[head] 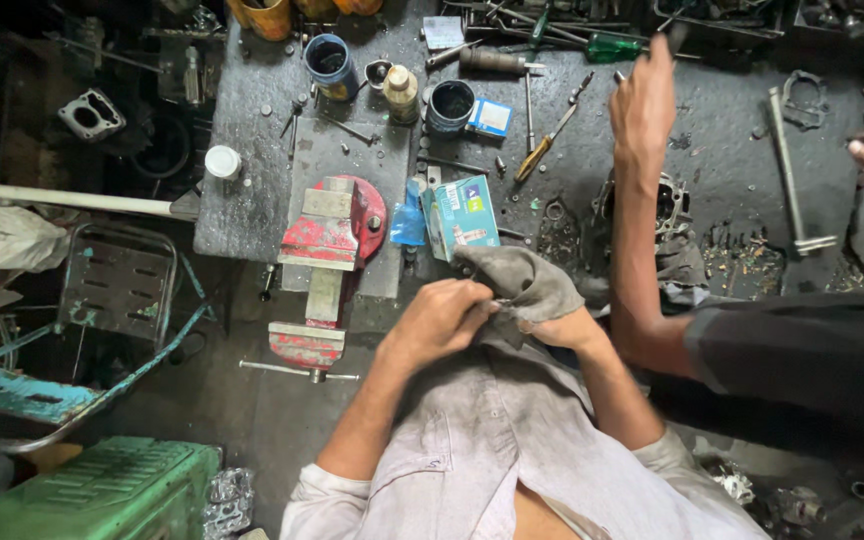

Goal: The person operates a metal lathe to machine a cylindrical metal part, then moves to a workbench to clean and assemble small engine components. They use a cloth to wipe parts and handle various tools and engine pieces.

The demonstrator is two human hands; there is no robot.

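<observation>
1. Both hands meet above the person's grey shirt [472,440]: the left hand [439,322] has its fingers closed, pinching the rag's edge.
2. Grey rag [522,280] covers the right hand [552,318]; its fingers are hidden.
3. Red vise [324,262] stands left, on the dark surface [252,200].
4. A co-worker's hand [644,100] reaches toward the tools.

A teal-and-white carton [464,212] stands mid-bench; a small blue-white box [492,117] lies beyond it.
</observation>
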